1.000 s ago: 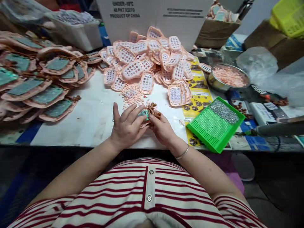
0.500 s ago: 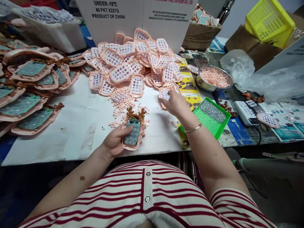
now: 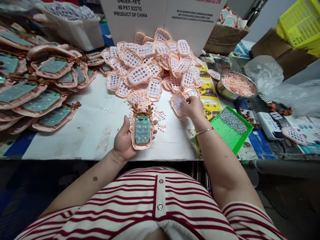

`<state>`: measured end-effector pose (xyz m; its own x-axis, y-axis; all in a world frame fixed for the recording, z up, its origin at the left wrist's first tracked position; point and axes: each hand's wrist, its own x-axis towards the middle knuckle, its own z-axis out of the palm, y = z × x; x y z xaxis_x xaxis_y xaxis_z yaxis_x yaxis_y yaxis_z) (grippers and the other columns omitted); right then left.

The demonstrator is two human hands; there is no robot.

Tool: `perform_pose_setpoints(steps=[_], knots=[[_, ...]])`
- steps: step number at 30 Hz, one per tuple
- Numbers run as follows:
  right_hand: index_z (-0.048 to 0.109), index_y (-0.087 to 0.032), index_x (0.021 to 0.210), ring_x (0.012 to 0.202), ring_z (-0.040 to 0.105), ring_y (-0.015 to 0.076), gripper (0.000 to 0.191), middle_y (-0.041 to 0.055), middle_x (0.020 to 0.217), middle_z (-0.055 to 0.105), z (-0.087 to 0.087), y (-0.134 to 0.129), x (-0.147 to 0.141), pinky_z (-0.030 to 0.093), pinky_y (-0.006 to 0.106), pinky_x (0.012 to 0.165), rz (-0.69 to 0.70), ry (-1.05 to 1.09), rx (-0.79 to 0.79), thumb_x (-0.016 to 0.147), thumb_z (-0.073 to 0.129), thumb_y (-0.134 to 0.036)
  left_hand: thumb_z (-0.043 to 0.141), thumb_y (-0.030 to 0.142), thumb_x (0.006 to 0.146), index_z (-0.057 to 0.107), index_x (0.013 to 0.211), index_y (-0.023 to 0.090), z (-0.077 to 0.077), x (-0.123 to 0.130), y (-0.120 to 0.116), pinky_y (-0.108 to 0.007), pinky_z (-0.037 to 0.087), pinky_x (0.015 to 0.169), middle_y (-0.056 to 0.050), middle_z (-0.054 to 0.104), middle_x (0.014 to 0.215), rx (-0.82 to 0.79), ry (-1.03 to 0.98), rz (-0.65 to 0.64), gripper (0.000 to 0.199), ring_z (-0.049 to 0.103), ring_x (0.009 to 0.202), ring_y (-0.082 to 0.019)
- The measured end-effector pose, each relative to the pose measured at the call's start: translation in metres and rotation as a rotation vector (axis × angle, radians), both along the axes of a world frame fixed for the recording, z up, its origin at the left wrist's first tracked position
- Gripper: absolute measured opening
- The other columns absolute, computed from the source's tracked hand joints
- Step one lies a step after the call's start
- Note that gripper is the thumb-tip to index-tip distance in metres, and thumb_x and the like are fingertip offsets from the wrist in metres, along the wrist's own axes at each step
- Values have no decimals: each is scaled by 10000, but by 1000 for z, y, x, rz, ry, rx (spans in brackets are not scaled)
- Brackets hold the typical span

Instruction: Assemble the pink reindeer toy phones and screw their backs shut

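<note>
On my left hand [image 3: 124, 141] lies a pink toy phone half [image 3: 142, 131] with brown antlers and a green circuit board facing up; the fingers curl behind it and the thumb stands off to the side. To the right, my right hand [image 3: 194, 108] has its fingers closed on the edge of a pink cover with keypad holes [image 3: 178, 104]. A second such cover [image 3: 193, 93] lies just behind it. Between the hands, small loose pink pieces [image 3: 161, 116] are scattered on the white table surface [image 3: 120, 116].
Pink covers [image 3: 138, 75] are heaped against a white carton [image 3: 160, 16]. Antlered halves with boards [image 3: 53, 115] are stacked at left. At right stand a metal bowl of pink pieces [image 3: 237, 85], a green tray of small silver parts [image 3: 233, 133] and a white box-shaped device [image 3: 270, 125].
My left thumb has lifted off the board and the phone half has turned more upright. Under my right hand, one cover has been drawn apart to the left of another. The view has shifted.
</note>
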<state>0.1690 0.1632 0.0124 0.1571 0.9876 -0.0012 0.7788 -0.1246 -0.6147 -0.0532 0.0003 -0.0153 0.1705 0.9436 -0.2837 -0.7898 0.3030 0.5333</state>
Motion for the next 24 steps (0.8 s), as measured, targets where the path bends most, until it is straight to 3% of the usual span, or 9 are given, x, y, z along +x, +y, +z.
perform_pose_setpoints(steps=[5,10,13,17,21,24], knots=[[537,-210,779,532,511,119,208,-32,641,531,-5,-47,-12,444,291,502,101,287,-80,841,661,-364,486,551,984,676,1244,132,2,-2,-3,-435,658,728,-172,766,1158,12,-41,35,528,776,903,-291],[561,-215,785,444,452,73,353,-66,626,549,-32,-108,-25,359,230,387,179,849,-177,730,784,-483,688,570,858,699,1181,127,-2,-3,-5,-459,650,822,-164,775,1127,77,-19,89,548,759,1015,-332],[578,-215,786,490,504,74,401,-73,634,578,-46,-127,-29,400,211,439,149,1063,-224,668,857,-477,749,535,810,699,1172,96,-5,-4,-8,-487,640,866,-191,769,1143,62,45,66,571,745,1062,-361],[617,-215,815,669,625,110,385,-39,755,681,-52,-137,-32,541,252,657,157,1273,-293,678,863,-478,771,514,791,707,1167,103,-7,-5,-13,-485,649,834,-185,779,1125,28,87,43,560,754,1037,-362],[684,-243,1025,887,708,180,360,5,963,772,-50,-142,-34,591,341,847,276,1522,-437,793,766,-506,781,516,780,721,1144,103,-3,-3,-16,-496,641,861,-176,782,1125,43,114,28,554,763,1008,-357],[695,-255,1118,971,722,199,363,7,1036,789,-51,-146,-35,600,370,907,307,1603,-505,834,732,-478,784,520,778,721,1151,106,1,-1,-16,-493,639,864,-173,782,1129,53,133,30,561,768,988,-350]])
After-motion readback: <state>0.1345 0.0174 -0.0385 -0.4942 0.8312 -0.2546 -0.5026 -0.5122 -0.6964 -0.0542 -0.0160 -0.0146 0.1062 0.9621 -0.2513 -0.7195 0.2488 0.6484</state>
